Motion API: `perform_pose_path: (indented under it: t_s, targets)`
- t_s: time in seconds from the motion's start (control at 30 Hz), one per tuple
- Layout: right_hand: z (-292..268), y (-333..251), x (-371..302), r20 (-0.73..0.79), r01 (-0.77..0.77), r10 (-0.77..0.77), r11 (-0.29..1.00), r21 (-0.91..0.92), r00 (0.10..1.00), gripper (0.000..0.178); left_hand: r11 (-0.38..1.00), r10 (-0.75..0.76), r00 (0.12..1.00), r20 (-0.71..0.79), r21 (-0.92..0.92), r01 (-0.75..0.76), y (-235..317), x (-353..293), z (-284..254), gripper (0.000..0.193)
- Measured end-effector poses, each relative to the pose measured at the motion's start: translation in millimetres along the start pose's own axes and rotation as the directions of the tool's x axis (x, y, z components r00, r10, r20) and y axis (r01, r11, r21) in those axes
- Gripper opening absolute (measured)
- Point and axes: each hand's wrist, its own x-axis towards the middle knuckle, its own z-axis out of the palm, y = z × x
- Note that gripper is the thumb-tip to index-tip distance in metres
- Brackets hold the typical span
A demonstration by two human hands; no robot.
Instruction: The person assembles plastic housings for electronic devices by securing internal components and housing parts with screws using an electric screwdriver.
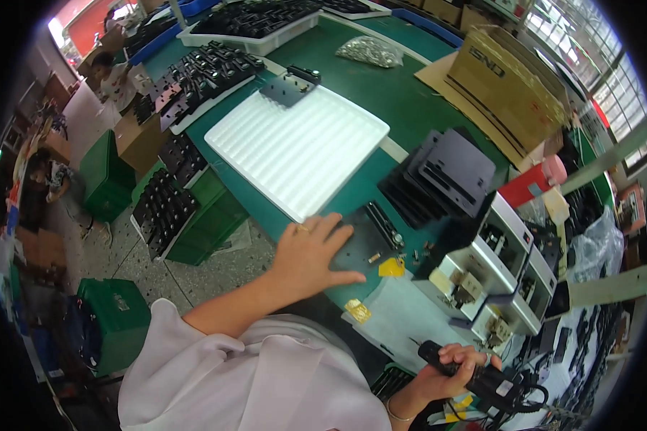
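Note:
My left hand [302, 257] lies with fingers spread at the near-left edge of a dark flat plate [354, 246] on the green table. A black cylindrical fitting [382, 224] runs along the plate's far-right side. Lower right, my right hand [454, 373] is wrapped round a black electric screwdriver [497, 386], its thin bit pointing up and left. The screwdriver is held apart from the plate. Just beyond the left hand is a white ridged tray [295, 154], with one finished-looking dark plate [289, 89] at its far edge.
Dark plates are stacked [449, 176] right of the tray. Silver box-shaped units [499, 241] stand to the right, beside white paper [410, 309]. A large cardboard box [507, 93] and a bag of small metal parts [370, 52] lie farther back. Green crates [208, 219] stand left; people are beyond.

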Motion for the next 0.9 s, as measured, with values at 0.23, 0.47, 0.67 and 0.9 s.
perform_pose_path:
  t_s: [0.23, 0.47, 0.67, 0.9]
  targets:
    - [5.0, 4.0, 13.3, 0.036, -0.01, 0.014, 0.995, -0.102, 0.999, 0.04, 0.951, -0.051, 0.876, -0.48, 0.244, 0.19, -180.7, 142.0, -28.8, 0.082]
    - [24.8, -0.2, 11.7, 0.023, 0.003, 0.0, 0.993, -0.121, 1.0, 0.039, 0.777, -0.545, 0.815, -0.195, 0.248, 0.579, -250.2, 219.4, -37.8, 0.11]
    - [22.7, -11.7, 10.7, -0.065, -0.006, -0.001, 0.994, -0.11, 0.998, 0.043, 0.799, -0.528, 0.821, -0.219, 0.199, 0.567, -250.5, 221.6, -28.9, 0.106]
    - [9.9, -20.9, 39.7, -0.027, 0.124, -0.124, 0.992, 0.008, 0.992, 0.049, 0.862, -0.423, 0.866, -0.267, 0.175, 0.475, -217.6, 177.4, -59.5, 0.101]
